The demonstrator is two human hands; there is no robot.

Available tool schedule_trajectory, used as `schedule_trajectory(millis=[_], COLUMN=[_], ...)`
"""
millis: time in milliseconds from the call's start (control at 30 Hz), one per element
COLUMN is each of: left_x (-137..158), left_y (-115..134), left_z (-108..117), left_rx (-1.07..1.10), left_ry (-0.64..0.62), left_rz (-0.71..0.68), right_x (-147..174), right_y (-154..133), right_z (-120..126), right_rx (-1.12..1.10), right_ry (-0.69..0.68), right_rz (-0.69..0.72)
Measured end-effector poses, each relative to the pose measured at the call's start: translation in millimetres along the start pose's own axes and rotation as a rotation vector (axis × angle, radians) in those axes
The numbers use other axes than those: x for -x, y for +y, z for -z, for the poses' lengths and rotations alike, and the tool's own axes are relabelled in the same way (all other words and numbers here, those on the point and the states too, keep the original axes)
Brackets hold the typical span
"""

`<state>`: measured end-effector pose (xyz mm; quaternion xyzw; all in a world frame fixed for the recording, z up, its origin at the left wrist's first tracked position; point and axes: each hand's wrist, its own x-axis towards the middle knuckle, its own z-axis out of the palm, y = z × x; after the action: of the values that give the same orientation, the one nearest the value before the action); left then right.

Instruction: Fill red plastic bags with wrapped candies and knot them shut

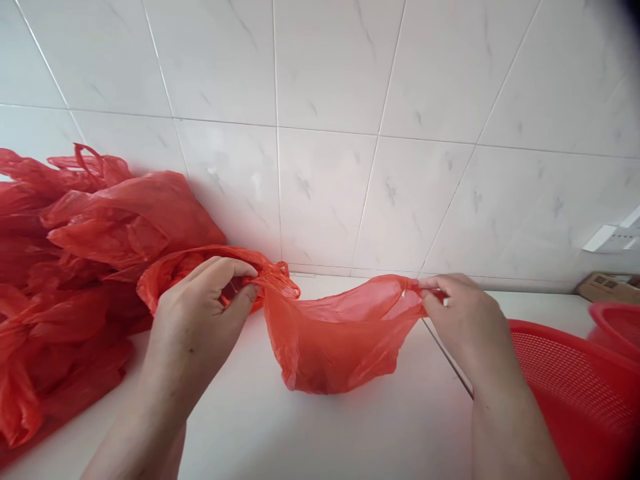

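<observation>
A thin red plastic bag (pixel 340 353) hangs stretched between my two hands above the white counter, its mouth sagging open toward the top. My left hand (pixel 210 300) pinches one end of it between thumb and fingers. The opposite end, by a handle, is gripped in the fingertips of my right hand (pixel 455 313). Just behind my left hand lies another crumpled red bag (pixel 170 267), partly hidden by that hand. What the bags contain, if anything, cannot be made out.
A heap of red plastic bags (pixel 125 213) fills the left side against the tiled wall (pixel 325 187). On the right stand a red perforated basket (pixel 565 373) and a second red basket (pixel 620 320). Behind them are a cardboard box (pixel 603 288) and a white wall socket (pixel 617 235).
</observation>
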<state>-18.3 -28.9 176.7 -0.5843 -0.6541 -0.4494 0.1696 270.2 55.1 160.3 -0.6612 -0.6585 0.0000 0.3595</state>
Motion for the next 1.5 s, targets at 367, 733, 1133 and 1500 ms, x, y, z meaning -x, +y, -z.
schedule_trajectory(millis=[367, 733, 1133, 1500], left_x=[2, 25, 27, 28], left_y=[9, 37, 37, 31], left_z=[-5, -24, -41, -54], left_rx=[0.203, 0.754, 0.336, 0.731], left_ry=[-0.128, -0.475, -0.502, -0.655], left_rz=[0.170, 0.170, -0.307, 0.210], right_x=[18, 49, 37, 17], right_y=[-26, -70, -68, -31], right_z=[7, -17, -27, -30], right_rx=[-1.447, -0.933, -0.944, -1.144], right_ry=[-0.147, -0.942, -0.891, -1.056], right_rz=[0.048, 0.089, -0.129, 0.151])
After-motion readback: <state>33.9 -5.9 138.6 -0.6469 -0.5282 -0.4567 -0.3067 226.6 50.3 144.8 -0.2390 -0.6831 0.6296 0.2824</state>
